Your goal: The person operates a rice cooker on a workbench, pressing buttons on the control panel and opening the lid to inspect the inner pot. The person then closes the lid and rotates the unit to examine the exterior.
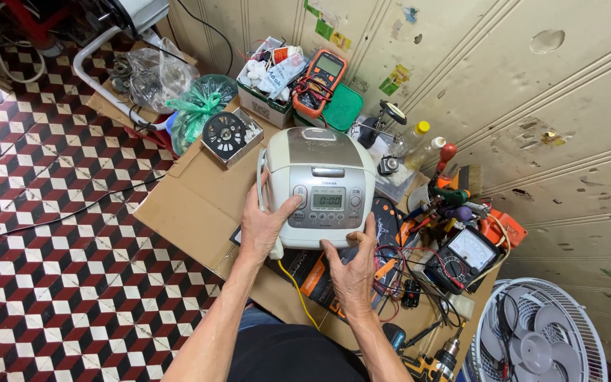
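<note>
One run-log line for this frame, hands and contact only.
left hand: grips rice cooker left side, thumb on panel | right hand: on front lower edge | cooker on cardboard, lid closed

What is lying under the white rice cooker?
The rice cooker rests on brown cardboard and a dark mat. Whatever lies directly beneath its base is covered.

Both forearms are bare from elbow to wrist; no sleeve, cuff, glove or wristband covers them. The left hand (262, 225) and right hand (352, 272) carry no rings or watch. At 6 o'clock in the view, a dark, near-black garment covers the torso. At about 7 o'clock beside it, a patch of blue denim-like fabric shows at the lap.
</note>
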